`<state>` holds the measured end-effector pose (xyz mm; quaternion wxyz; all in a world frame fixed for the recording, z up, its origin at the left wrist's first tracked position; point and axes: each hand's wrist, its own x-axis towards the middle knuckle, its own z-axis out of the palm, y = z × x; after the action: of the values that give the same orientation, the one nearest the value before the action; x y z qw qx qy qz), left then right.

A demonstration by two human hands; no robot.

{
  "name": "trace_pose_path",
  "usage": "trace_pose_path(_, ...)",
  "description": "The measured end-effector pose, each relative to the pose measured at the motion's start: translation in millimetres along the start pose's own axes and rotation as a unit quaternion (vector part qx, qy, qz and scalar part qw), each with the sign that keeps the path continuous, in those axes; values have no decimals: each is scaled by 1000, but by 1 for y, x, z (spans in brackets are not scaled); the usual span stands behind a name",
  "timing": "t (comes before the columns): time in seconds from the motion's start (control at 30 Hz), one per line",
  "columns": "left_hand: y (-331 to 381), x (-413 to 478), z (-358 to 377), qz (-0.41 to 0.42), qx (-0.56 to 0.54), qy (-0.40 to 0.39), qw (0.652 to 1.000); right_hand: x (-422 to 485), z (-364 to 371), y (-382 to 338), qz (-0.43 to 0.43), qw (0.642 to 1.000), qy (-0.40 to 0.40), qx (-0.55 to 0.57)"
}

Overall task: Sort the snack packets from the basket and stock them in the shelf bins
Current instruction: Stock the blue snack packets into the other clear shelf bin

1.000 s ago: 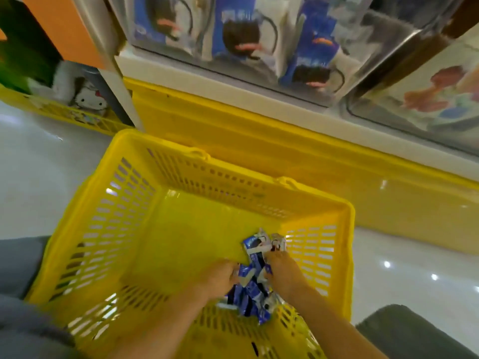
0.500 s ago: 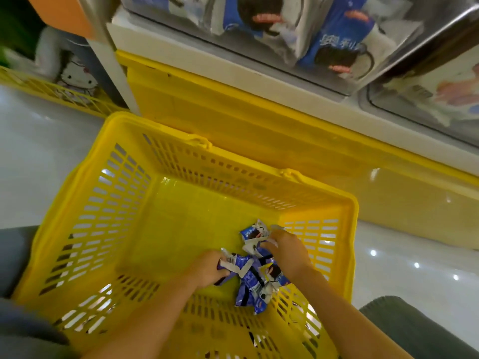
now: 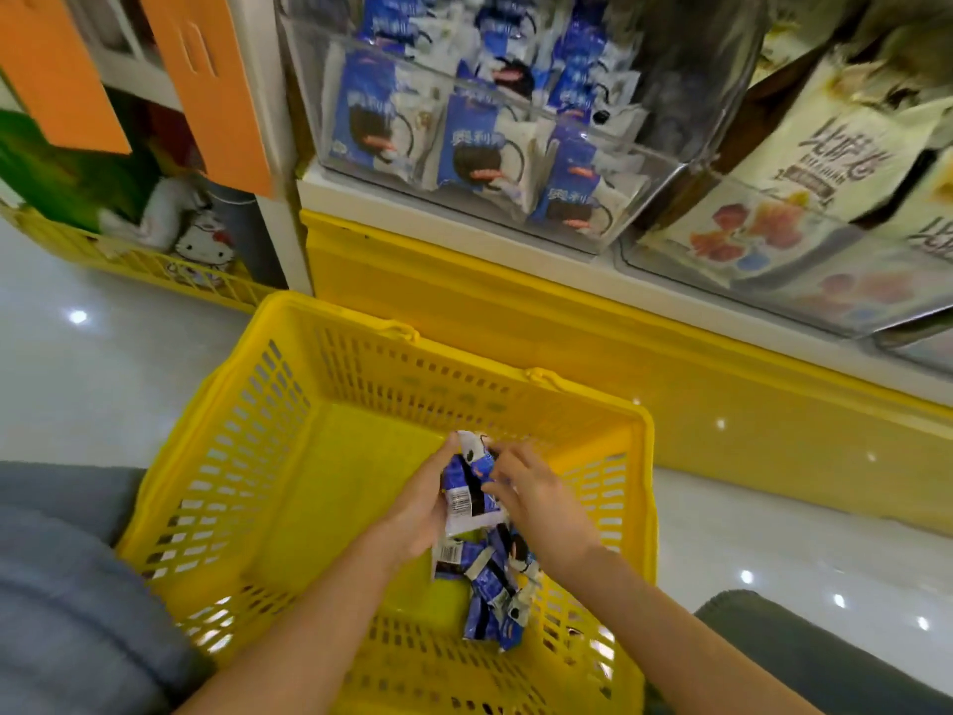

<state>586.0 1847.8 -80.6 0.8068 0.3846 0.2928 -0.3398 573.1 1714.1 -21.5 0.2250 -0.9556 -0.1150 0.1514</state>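
A yellow plastic basket [image 3: 268,456] stands on the floor before the shelf. Inside it, my left hand [image 3: 417,508] and my right hand [image 3: 536,498] press a bunch of blue-and-white snack packets [image 3: 469,487] between them, lifted off the basket floor. More of the same packets [image 3: 495,601] hang or lie just below the hands, by the basket's right wall. Above, a clear shelf bin [image 3: 464,147] holds matching blue-and-white packets.
A second clear bin [image 3: 784,240] to the right holds cream packets with fruit pictures. A yellow shelf base [image 3: 670,363] runs behind the basket. Another yellow basket with a plush toy [image 3: 201,250] sits at left. My grey-clad knees [image 3: 67,585] flank the basket.
Both hands have gathered the packets and raised them from the basket's floor. The view has tilted up, showing more of the shelf bins.
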Motion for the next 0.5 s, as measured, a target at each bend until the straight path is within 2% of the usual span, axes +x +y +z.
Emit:
trace_pose_path(0.17, 17, -23, 15, 50, 15, -98, 994, -24, -20, -9, -134, 978, 10, -162)
trace_pose_path(0.23, 22, -32, 22, 75, 44, -88, 992, -29, -32, -14, -174, 968, 39, -175)
trace_pose_path(0.3, 27, -40, 31, 116, 67, -32, 990, -30, -40, -19, -162, 981, 50, -90)
trace_pose_path(0.37, 34, -49, 41, 157, 112, 30, 981, -32, -46, -24, -63, 995, 63, 38)
trace_pose_path(0.43, 45, -65, 52, 205, 146, 39, 967, -31, -56, -33, 34, 981, 104, 158)
trace_pose_path(0.5, 58, -82, 61, 246, 162, 13, 956, -27, -66, -43, 96, 950, 109, 277)
